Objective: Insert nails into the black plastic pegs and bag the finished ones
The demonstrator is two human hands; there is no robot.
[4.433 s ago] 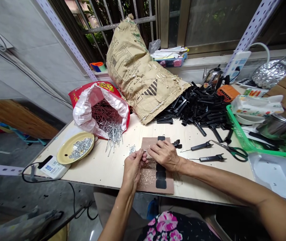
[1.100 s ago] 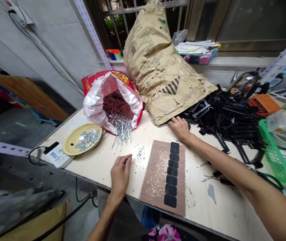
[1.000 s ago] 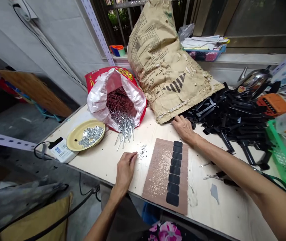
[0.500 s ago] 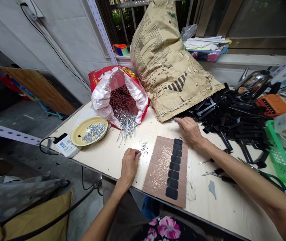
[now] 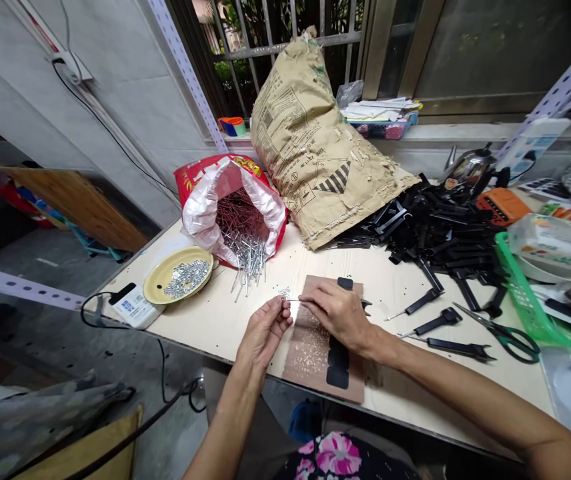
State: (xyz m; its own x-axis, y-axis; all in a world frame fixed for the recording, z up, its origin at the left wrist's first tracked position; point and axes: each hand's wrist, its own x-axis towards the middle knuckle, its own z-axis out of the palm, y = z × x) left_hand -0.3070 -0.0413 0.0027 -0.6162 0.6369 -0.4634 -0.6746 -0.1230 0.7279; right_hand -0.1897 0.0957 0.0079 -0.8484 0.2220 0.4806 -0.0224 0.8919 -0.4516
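My right hand (image 5: 343, 313) is closed around a black-handled tool with a thin metal shaft. The tool's forked black end (image 5: 365, 305) sticks out behind the hand, and its shaft (image 5: 293, 299) points left to my other fingertips. My left hand (image 5: 264, 332) pinches at the shaft's tip; whatever lies between thumb and finger is too small to make out. Just beyond the fingertips lie tiny silvery pieces (image 5: 283, 291). Under my right hand is a brown board (image 5: 305, 360) bearing a column of black rounded squares (image 5: 338, 357), partly hidden by the hand.
A yellow dish (image 5: 153, 283) holds silvery bits. Thin metal rods (image 5: 249, 257) spill from a red bag (image 5: 190, 175). Behind stands a big paper sack (image 5: 305, 147). Rightward are piled black plastic parts (image 5: 440, 233), several similar tools (image 5: 458, 347), scissors (image 5: 510, 340) and a green basket (image 5: 520, 293).
My right hand has come from the black pile's edge, near the sack, toward my left hand, bringing the tool. My left hand has turned, its fingertips now at the shaft. The view has shifted.
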